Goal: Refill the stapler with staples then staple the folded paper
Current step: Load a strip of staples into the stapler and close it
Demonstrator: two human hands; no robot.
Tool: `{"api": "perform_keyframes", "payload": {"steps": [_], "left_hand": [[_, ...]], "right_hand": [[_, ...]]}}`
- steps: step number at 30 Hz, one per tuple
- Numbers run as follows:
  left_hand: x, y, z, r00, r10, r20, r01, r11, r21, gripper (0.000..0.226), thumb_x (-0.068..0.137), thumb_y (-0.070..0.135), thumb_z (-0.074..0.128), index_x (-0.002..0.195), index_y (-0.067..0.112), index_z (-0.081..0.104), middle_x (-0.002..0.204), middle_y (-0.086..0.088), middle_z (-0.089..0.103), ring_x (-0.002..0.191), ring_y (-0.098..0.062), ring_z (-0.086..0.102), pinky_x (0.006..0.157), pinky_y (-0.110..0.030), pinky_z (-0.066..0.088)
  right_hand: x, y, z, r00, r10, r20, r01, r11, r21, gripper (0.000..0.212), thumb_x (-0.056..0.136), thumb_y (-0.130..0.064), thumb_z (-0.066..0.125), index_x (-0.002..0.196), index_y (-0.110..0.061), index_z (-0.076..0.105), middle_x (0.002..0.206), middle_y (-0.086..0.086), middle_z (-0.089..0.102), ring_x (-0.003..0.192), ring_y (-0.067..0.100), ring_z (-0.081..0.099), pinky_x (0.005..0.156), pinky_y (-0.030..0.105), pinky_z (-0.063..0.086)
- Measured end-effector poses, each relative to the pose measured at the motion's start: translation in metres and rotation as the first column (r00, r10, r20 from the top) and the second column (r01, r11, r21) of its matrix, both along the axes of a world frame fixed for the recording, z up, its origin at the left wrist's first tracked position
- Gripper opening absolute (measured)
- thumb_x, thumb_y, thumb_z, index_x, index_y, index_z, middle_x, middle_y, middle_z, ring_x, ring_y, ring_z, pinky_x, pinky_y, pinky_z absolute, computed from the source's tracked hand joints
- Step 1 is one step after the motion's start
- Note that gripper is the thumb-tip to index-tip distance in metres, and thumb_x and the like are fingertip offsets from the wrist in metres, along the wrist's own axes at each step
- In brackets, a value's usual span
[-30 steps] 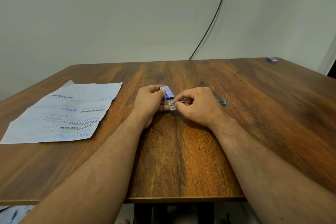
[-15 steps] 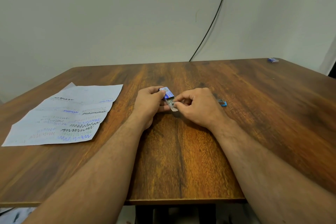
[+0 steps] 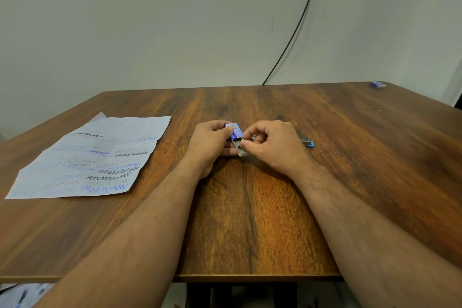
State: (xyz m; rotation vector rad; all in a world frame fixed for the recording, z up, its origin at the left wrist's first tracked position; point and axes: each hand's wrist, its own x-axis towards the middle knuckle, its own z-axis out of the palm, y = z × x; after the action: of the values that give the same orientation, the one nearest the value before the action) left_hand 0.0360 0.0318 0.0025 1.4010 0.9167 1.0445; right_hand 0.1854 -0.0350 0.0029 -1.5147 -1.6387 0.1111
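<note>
**A:** Why do you have both hands at the staple box [image 3: 235, 132]?

**B:** Your left hand [image 3: 212, 141] grips the blue sleeve so it can't slide, thumb on top. That frees your right hand [image 3: 272, 144] to work the grey inner tray [image 3: 241, 151], which sticks out of the sleeve toward you. Its fingertips are curled together just right of the box, pinching at what looks like a strip of staples, though they are too small to be sure of.

**A:** And the stapler [image 3: 307, 142]?

**B:** It lies on the table [image 3: 250, 220] to the right of the box, mostly hidden behind your right hand; only its blue end shows. I'd judge it's parked close so the strip has a short trip.

**A:** The paper [image 3: 95, 157]?

**B:** Well to the left of the box, flat, creased, untouched. It waits out of the way until loading is done.
</note>
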Motion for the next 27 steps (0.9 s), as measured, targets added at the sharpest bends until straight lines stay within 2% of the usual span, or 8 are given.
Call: {"api": "perform_keyframes", "payload": {"steps": [2, 7, 13, 18, 20, 22, 24, 27], "left_hand": [[0.000, 0.001, 0.000, 1.000, 0.002, 0.006, -0.002, 1.000, -0.004, 0.026, 0.102, 0.006, 0.051, 0.124, -0.003, 0.062, 0.094, -0.017, 0.072, 0.064, -0.015, 0.073, 0.059, -0.026, 0.059], [0.000, 0.002, 0.001, 0.997, 0.035, 0.066, -0.032, 0.998, -0.048, 0.025, 0.102, 0.005, 0.050, 0.123, -0.002, 0.062, 0.093, -0.020, 0.072, 0.066, -0.019, 0.074, 0.057, -0.025, 0.060], [-0.001, 0.006, 0.001, 0.982, 0.099, 0.162, -0.083, 0.991, -0.102, 0.025, 0.103, 0.009, 0.052, 0.127, 0.005, 0.058, 0.107, -0.018, 0.070, 0.071, -0.017, 0.075, 0.058, -0.022, 0.057], [-0.001, 0.006, 0.002, 0.973, 0.111, 0.202, -0.087, 0.989, -0.123, 0.023, 0.102, 0.010, 0.053, 0.125, 0.008, 0.058, 0.104, -0.014, 0.069, 0.068, -0.014, 0.073, 0.057, -0.020, 0.057], [-0.001, 0.006, 0.002, 0.972, 0.110, 0.205, -0.085, 0.988, -0.126, 0.023, 0.102, 0.010, 0.054, 0.124, 0.008, 0.059, 0.104, -0.014, 0.068, 0.067, -0.014, 0.074, 0.056, -0.019, 0.056], [-0.001, 0.006, 0.003, 0.968, 0.113, 0.222, -0.084, 0.987, -0.136, 0.021, 0.103, 0.010, 0.053, 0.122, 0.008, 0.059, 0.103, -0.014, 0.068, 0.063, -0.012, 0.074, 0.055, -0.018, 0.056], [-0.001, 0.005, 0.003, 0.966, 0.113, 0.234, -0.082, 0.987, -0.139, 0.020, 0.103, 0.010, 0.053, 0.122, 0.007, 0.058, 0.101, -0.013, 0.068, 0.061, -0.011, 0.073, 0.053, -0.018, 0.056], [-0.001, 0.004, 0.004, 0.965, 0.109, 0.240, -0.075, 0.986, -0.146, 0.023, 0.102, 0.010, 0.054, 0.125, 0.006, 0.057, 0.099, -0.013, 0.069, 0.063, -0.011, 0.074, 0.054, -0.019, 0.056]], "right_hand": [[-0.001, 0.001, 0.000, 0.998, -0.008, -0.064, 0.009, 1.000, 0.017, 0.005, 0.081, -0.026, 0.079, 0.082, -0.024, 0.075, 0.062, -0.003, 0.069, 0.056, 0.007, 0.062, 0.064, 0.014, 0.050], [-0.003, -0.001, 0.003, 0.955, 0.005, -0.295, 0.009, 0.999, 0.043, 0.009, 0.085, -0.015, 0.074, 0.082, -0.024, 0.072, 0.065, -0.001, 0.072, 0.050, 0.010, 0.067, 0.047, 0.024, 0.052], [-0.004, -0.002, 0.006, 0.883, 0.012, -0.470, 0.023, 0.997, 0.069, 0.013, 0.083, 0.001, 0.066, 0.078, -0.010, 0.071, 0.074, 0.010, 0.076, 0.066, 0.017, 0.076, 0.064, 0.038, 0.064], [-0.002, -0.005, 0.011, 0.781, 0.060, -0.621, -0.039, 0.998, 0.048, 0.023, 0.086, 0.013, 0.054, 0.075, -0.007, 0.061, 0.069, 0.015, 0.071, 0.054, 0.022, 0.070, 0.049, 0.032, 0.059], [-0.002, -0.003, 0.009, 0.790, 0.061, -0.611, -0.070, 0.998, 0.009, 0.027, 0.085, 0.013, 0.051, 0.072, -0.009, 0.060, 0.061, 0.013, 0.066, 0.044, 0.019, 0.061, 0.040, 0.027, 0.051], [-0.001, 0.001, 0.005, 0.848, 0.001, -0.530, -0.050, 0.996, -0.078, 0.033, 0.085, 0.006, 0.046, 0.067, -0.014, 0.063, 0.047, 0.007, 0.057, 0.034, 0.014, 0.048, 0.038, 0.021, 0.038], [-0.001, 0.005, 0.004, 0.868, -0.063, -0.493, -0.020, 0.987, -0.161, 0.038, 0.081, -0.002, 0.040, 0.060, -0.019, 0.067, 0.042, 0.001, 0.051, 0.032, 0.011, 0.040, 0.042, 0.020, 0.031], [0.002, 0.007, 0.005, 0.922, -0.050, -0.385, -0.017, 0.985, -0.169, 0.027, 0.064, -0.015, 0.034, 0.056, -0.026, 0.058, 0.053, -0.005, 0.045, 0.045, 0.007, 0.040, 0.058, 0.026, 0.037]]}}
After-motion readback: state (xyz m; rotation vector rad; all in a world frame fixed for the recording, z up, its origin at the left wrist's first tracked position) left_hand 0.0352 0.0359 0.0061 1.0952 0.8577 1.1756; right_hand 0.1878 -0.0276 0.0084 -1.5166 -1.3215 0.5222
